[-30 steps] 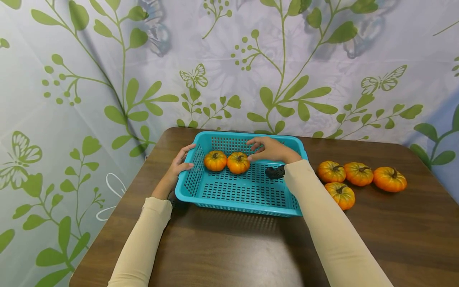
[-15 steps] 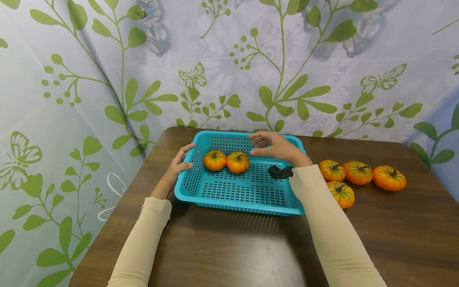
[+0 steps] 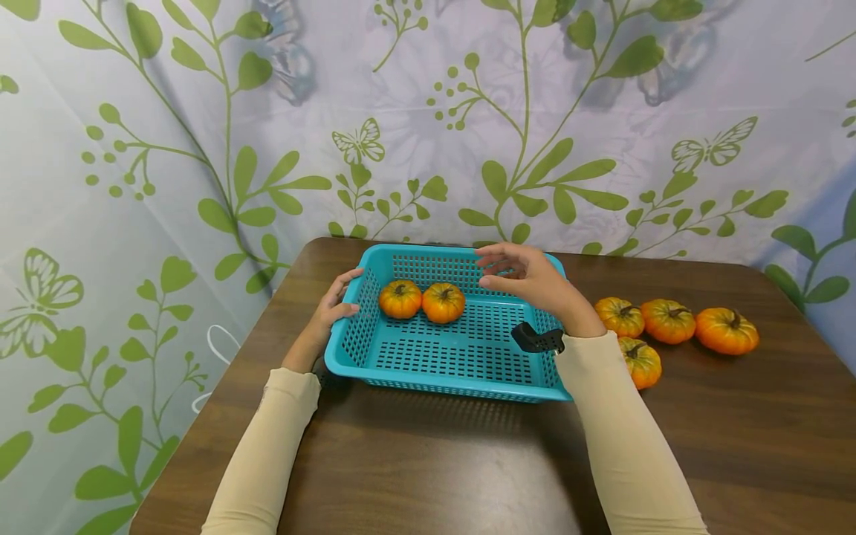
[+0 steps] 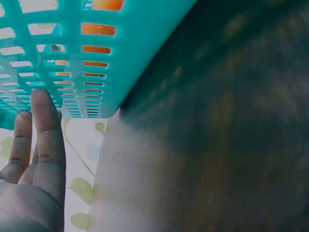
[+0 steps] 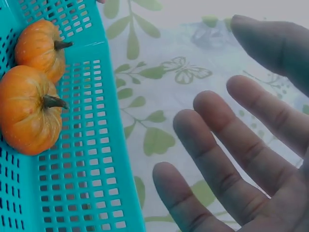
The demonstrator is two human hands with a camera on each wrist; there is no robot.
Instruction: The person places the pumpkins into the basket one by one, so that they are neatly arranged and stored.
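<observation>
A leaf-patterned cloth point(image 3: 408, 171) hangs behind the brown worktop point(image 3: 428, 475), which bears a turquoise basket point(image 3: 455, 385). The left hand point(image 3: 331, 305) grips the basket's left rim; the right hand point(image 3: 531, 279), fingers relaxed, holds nothing near its far right corner. Two pumpkins point(image 3: 443, 303) sit inside, leftward; four other pumpkins point(image 3: 727, 331) lie right of it.
</observation>
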